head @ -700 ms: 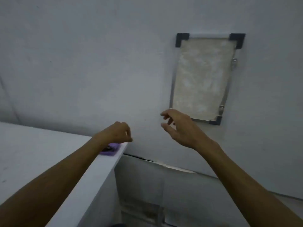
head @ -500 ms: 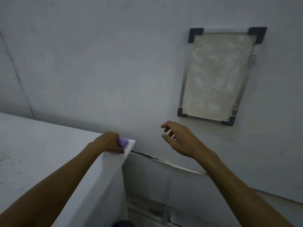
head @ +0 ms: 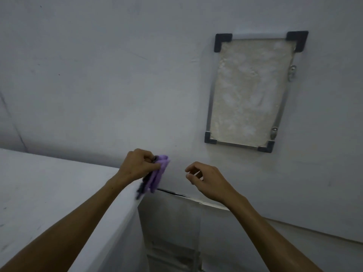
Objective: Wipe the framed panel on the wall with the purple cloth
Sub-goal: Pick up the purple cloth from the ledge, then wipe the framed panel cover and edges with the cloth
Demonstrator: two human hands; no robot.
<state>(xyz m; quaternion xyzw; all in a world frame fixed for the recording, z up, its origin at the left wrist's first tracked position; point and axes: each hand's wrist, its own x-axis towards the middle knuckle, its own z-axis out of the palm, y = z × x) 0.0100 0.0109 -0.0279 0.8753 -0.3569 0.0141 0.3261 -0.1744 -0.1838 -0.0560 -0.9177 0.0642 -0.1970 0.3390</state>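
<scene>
Bare utility-type room: plain grey-white painted wall (head: 98, 75), white ledge (head: 49, 193), and 1 metal-framed panel (head: 249, 91) with black corner brackets.

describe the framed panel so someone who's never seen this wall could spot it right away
Look at the pale grey wall, up and to the right of both hands. The framed panel is a tall rectangle with a blotchy, off-white surface and thin metal edges. Its four dark corner caps set it apart; nothing else hangs on that wall.
</scene>
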